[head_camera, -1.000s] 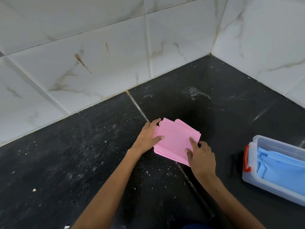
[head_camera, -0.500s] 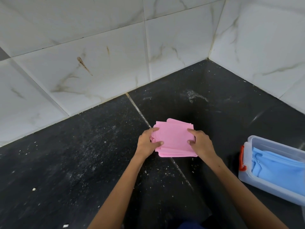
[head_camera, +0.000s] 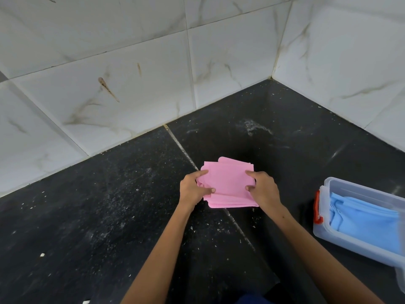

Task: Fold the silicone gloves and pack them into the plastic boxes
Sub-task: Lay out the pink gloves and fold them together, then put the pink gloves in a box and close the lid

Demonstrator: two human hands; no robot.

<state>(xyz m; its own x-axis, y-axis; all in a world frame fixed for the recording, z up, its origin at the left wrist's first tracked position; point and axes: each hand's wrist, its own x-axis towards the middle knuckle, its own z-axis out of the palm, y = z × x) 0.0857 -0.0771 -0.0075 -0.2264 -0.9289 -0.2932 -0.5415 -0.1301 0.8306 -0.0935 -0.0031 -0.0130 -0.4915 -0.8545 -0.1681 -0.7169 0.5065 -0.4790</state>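
Folded pink silicone gloves form a flat square stack held just above the black floor. My left hand grips the stack's left edge, thumb on top. My right hand grips its right edge the same way. A clear plastic box with an orange latch stands on the floor at the right and holds folded blue gloves. The box is partly cut off by the frame edge.
White marble-look wall tiles meet in a corner behind the work area. The black floor tiles are speckled with white dust and chips. A grout line runs under the pink stack.
The pink stack turned square to me and lifted off the floor. My right hand moved from the stack's near corner to its right edge, so both hands now grip opposite sides.
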